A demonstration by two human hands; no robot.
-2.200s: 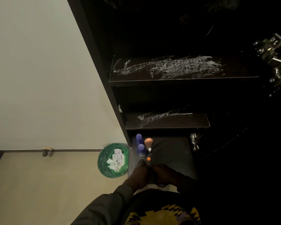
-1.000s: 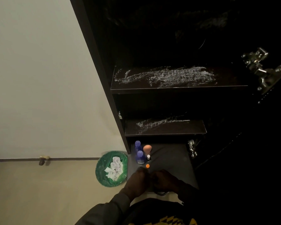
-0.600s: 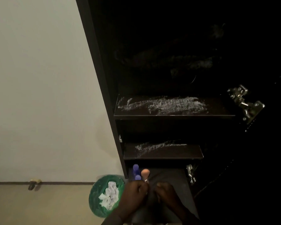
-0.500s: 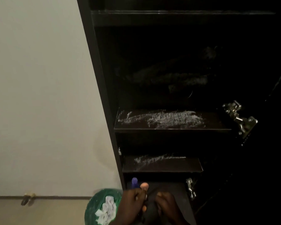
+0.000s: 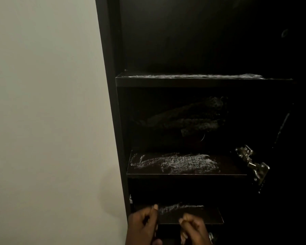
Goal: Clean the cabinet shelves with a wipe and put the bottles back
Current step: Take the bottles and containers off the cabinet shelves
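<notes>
The dark cabinet has three shelves in view. White dusty smears lie on the upper shelf (image 5: 201,81), the middle shelf (image 5: 233,167) and the lower shelf (image 5: 210,216). My left hand (image 5: 142,227) is at the bottom edge, in front of the lower shelf's left end, with thumb and fingers pinched together. My right hand (image 5: 193,230) is beside it, fingers curled in. Neither hand shows a wipe or a bottle. The bottles are out of view.
A metal door hinge (image 5: 253,165) sticks out at the right of the middle shelf. A faint dark bundle (image 5: 189,117) lies at the back above that shelf. A plain pale wall (image 5: 42,121) fills the left side.
The view has tilted up: the bottles, the green bin and the floor have dropped out of sight and a higher shelf has appeared. Both hands have risen to the lower shelf.
</notes>
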